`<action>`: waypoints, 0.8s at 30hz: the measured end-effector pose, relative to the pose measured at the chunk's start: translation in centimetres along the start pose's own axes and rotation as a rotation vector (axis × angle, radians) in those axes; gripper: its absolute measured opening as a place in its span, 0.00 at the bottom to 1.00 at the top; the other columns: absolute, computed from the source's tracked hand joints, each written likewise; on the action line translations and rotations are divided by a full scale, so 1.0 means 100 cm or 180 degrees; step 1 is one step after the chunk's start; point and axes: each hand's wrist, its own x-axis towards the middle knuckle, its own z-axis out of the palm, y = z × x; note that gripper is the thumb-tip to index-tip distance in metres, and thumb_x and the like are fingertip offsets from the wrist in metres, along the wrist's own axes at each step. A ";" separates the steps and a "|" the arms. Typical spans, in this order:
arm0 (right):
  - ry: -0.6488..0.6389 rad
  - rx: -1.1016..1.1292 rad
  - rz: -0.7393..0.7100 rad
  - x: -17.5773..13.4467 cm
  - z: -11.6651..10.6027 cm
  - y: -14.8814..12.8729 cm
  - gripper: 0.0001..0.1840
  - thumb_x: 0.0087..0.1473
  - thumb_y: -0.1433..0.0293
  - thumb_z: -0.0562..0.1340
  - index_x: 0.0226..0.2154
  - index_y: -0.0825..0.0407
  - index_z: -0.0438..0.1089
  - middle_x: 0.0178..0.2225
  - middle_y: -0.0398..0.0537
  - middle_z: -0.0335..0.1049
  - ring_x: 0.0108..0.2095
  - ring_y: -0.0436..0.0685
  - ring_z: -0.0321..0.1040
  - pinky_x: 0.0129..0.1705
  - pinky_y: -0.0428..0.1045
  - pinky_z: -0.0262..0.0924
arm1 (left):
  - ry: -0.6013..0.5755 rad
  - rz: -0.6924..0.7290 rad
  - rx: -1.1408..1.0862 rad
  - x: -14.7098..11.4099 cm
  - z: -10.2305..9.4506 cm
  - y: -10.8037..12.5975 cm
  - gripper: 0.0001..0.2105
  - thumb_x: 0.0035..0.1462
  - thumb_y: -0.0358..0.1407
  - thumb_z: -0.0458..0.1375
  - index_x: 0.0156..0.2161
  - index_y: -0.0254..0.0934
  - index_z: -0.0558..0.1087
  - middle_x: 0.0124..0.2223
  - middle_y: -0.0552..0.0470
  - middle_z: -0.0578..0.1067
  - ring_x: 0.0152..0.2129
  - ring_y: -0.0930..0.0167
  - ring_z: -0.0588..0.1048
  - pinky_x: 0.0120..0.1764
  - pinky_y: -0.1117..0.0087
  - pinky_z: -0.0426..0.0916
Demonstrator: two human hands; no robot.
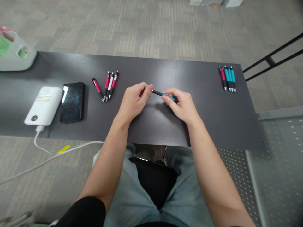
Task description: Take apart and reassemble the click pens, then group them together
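A ballpoint pen [158,92] with a black grip and teal barrel lies between my hands above the desk, its tip pointing left. My right hand [181,102] pinches the teal barrel between thumb and fingers. My left hand [136,99] is closed, thumb against curled fingers, right by the pen's tip; what sits inside it, if anything, is hidden. To the left of that hand lie red pens [96,84] and a white pen [110,83]. Over at the desk's right end, a red pen [222,77] rests beside several teal pens [230,77] in a row.
On the dark desk [205,126], a black phone [72,104] lies beside a white power bank [44,105] with a white cable [78,145] hanging off the front edge. A white plastic container [28,58] stands at the far left. Black metal bars [272,61] rise past the right edge.
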 end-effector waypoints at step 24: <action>-0.0004 0.0463 0.0179 0.002 0.002 -0.001 0.14 0.59 0.51 0.71 0.40 0.41 0.75 0.27 0.41 0.62 0.29 0.57 0.59 0.36 0.53 0.57 | 0.0022 -0.0129 -0.0970 0.000 0.010 0.007 0.08 0.68 0.46 0.61 0.43 0.45 0.74 0.36 0.54 0.76 0.33 0.67 0.76 0.38 0.64 0.69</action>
